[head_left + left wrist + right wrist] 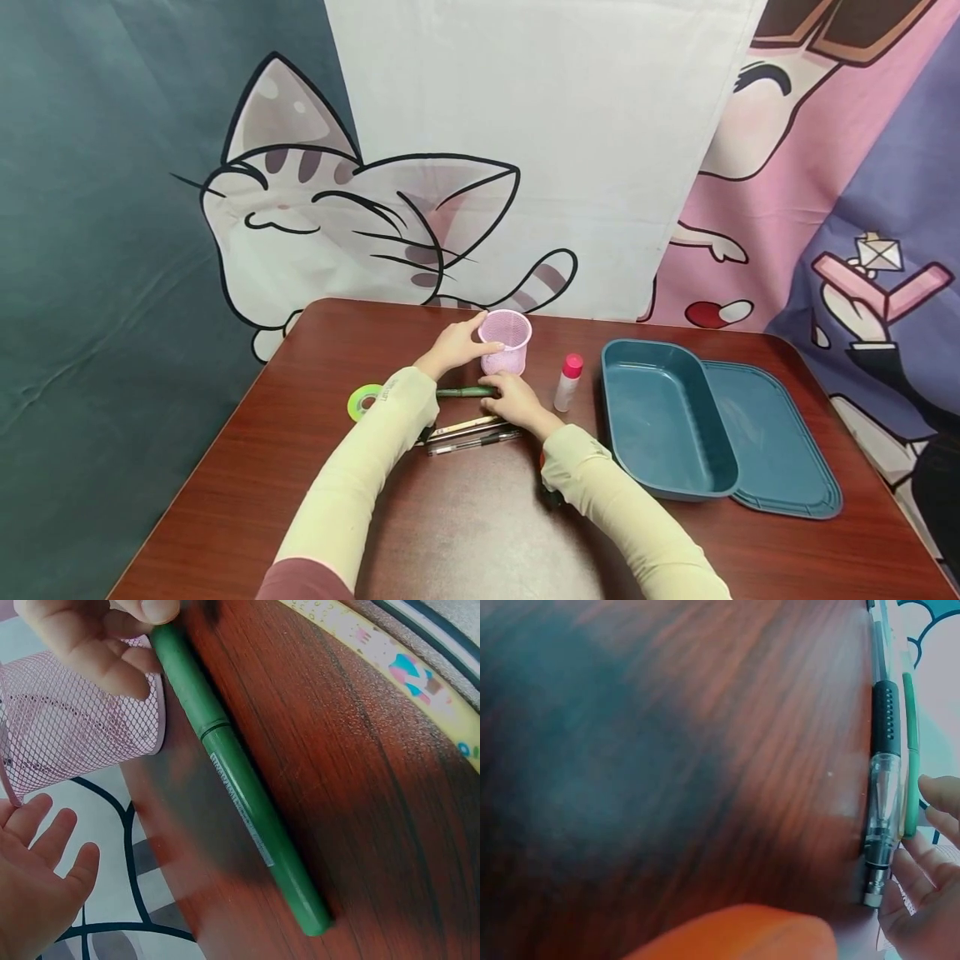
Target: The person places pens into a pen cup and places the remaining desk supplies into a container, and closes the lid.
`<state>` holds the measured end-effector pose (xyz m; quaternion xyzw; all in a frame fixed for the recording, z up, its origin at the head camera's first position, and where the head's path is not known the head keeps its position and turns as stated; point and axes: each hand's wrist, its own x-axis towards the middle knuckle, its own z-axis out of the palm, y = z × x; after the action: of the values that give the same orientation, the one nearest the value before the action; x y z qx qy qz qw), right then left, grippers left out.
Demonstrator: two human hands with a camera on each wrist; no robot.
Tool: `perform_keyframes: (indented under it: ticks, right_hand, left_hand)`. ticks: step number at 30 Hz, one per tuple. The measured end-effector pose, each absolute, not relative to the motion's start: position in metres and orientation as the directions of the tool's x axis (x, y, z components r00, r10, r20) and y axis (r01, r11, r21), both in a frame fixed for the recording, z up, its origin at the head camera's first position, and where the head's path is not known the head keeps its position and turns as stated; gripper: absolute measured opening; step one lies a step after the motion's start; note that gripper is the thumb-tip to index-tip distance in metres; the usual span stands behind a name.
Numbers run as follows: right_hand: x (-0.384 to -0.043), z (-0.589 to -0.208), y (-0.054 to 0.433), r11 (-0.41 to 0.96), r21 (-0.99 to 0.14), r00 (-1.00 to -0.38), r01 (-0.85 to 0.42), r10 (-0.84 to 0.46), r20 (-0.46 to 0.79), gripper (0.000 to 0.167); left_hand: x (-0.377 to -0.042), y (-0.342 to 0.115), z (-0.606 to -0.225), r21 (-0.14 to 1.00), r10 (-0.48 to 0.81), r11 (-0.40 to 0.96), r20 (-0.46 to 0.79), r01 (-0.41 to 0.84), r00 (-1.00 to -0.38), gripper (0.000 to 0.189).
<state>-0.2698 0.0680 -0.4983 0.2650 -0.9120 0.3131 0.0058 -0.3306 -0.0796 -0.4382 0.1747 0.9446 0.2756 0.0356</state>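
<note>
A pink mesh pen holder (506, 360) stands upright near the table's back edge. My left hand (457, 346) holds it by the left side, thumb across the front and fingers at the rim; some of those fingers (52, 832) are spread in the left wrist view. Just in front of the holder lies a green pen (244, 795). My right hand (519, 402) pinches its right end between thumb and fingers. Nearer to me are a clear pen with a black grip (885, 727) and a yellow patterned strip (390, 656), partly hidden by the left arm.
A glue stick with a red cap (567, 383) stands right of the hands. Farther right are a deep teal box (667, 483) and its flat lid (780, 442). A green tape roll (363, 402) lies by the left sleeve. A blurred orange shape (742, 934) edges into the right wrist view.
</note>
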Motion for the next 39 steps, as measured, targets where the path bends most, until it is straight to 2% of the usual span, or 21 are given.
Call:
perform_keyframes:
  ticks: [15,24,31,39]
  right_hand:
    - [-0.26,-0.505,0.061,0.779,-0.464,-0.907,-0.421,-0.38,0.183,0.022]
    - [-0.256,-0.505,0.063,0.778,-0.44,-0.894,-0.448,-0.395,0.212,0.018]
    - [-0.256,-0.505,0.07,0.755,-0.466,-0.887,-0.462,-0.407,0.219,0.012]
    - [-0.25,-0.486,0.08,0.713,-0.475,-0.856,-0.515,-0.454,0.245,0.006]
  left_hand:
    - [-0.329,-0.081,-0.436,0.533,0.35,0.79,0.013,0.302,-0.937,0.081]
    - [-0.329,-0.08,-0.435,0.531,0.351,0.791,0.016,0.306,-0.936,0.081]
    - [-0.329,-0.079,-0.436,0.52,0.349,0.797,0.017,0.307,-0.937,0.081]
    - [-0.328,-0.08,-0.435,0.522,0.349,0.796,0.018,0.306,-0.937,0.083]
